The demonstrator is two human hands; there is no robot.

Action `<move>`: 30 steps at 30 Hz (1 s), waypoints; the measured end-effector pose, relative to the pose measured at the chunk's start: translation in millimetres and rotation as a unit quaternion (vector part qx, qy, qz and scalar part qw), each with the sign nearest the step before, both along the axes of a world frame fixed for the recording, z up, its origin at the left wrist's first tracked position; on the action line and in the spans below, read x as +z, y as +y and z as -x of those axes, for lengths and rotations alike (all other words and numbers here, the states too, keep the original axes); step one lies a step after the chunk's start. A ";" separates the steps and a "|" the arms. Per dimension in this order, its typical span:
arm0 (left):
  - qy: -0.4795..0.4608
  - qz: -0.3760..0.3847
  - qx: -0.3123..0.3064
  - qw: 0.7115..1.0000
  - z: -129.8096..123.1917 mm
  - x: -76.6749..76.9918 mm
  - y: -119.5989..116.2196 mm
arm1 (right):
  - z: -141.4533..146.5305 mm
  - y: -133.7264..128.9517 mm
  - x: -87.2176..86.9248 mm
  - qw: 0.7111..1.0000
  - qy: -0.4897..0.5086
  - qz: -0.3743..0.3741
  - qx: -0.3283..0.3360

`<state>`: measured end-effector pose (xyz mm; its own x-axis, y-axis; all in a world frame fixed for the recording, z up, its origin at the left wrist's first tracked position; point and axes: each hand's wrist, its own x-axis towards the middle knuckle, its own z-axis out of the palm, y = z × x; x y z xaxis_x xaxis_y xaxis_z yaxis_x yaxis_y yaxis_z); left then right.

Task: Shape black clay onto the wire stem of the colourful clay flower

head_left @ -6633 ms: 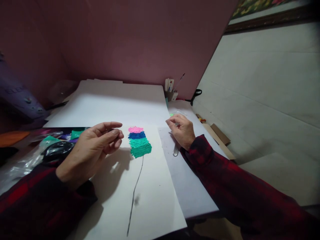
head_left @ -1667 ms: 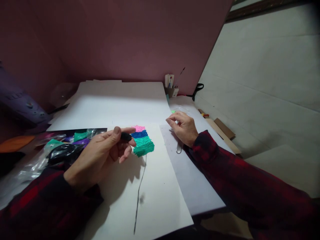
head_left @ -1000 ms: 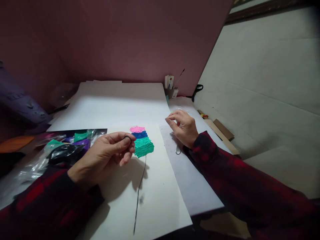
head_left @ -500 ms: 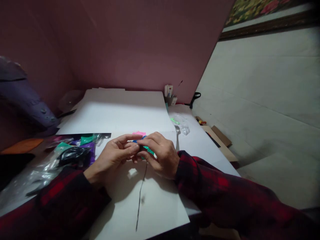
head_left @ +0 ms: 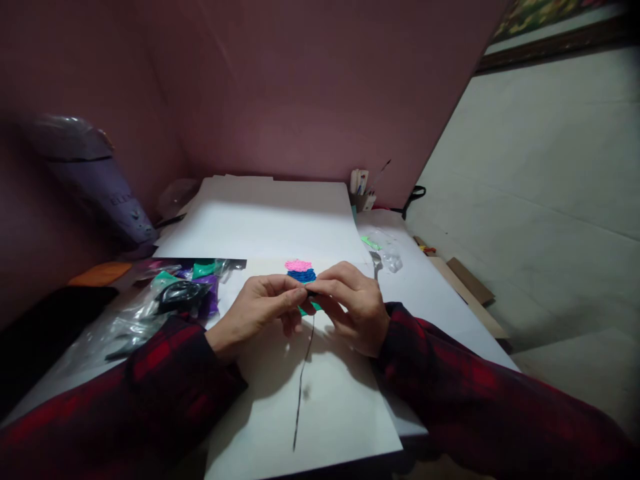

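Note:
Over a white sheet point(head_left: 350, 413), my left hand point(head_left: 265, 307) and my right hand point(head_left: 353, 303) meet at the fingertips. Both pinch a small dark piece point(head_left: 311, 292) between them. Behind the fingers lie a pink textured patch point(head_left: 299, 265) and a blue one point(head_left: 301, 275); a green patch point(head_left: 310, 308) is partly covered by my fingers. From there a thin dark line point(head_left: 300, 393) runs down the sheet.
Plastic bags with coloured material point(head_left: 185, 293) lie at the left, near an orange piece point(head_left: 100, 273) and a purple wrapped object point(head_left: 110, 187). A large white sheet point(head_left: 270, 217) is behind. A fork point(head_left: 376, 263), clear plastic point(head_left: 393, 259) and a pen holder point(head_left: 361, 193) stand right.
The view has shifted, so the scene sits further right. My fingers have come lower relative to the patches, and more of the pink and blue shows. The dark piece is still pinched.

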<state>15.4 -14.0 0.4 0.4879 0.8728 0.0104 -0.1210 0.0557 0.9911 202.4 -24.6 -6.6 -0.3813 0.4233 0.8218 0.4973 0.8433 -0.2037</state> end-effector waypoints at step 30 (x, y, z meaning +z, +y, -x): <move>0.028 -0.022 0.022 0.999 1.2 1.8 -3.4 | -5.2 8.5 -3.6 1.000 -0.011 0.007 0.026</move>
<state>14.2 -17.4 2.2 0.4496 0.8930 0.0232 -0.0668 0.0076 0.9977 207.5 -16.1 -10.2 -0.4217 0.4138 0.8068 0.4575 0.8653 -0.2047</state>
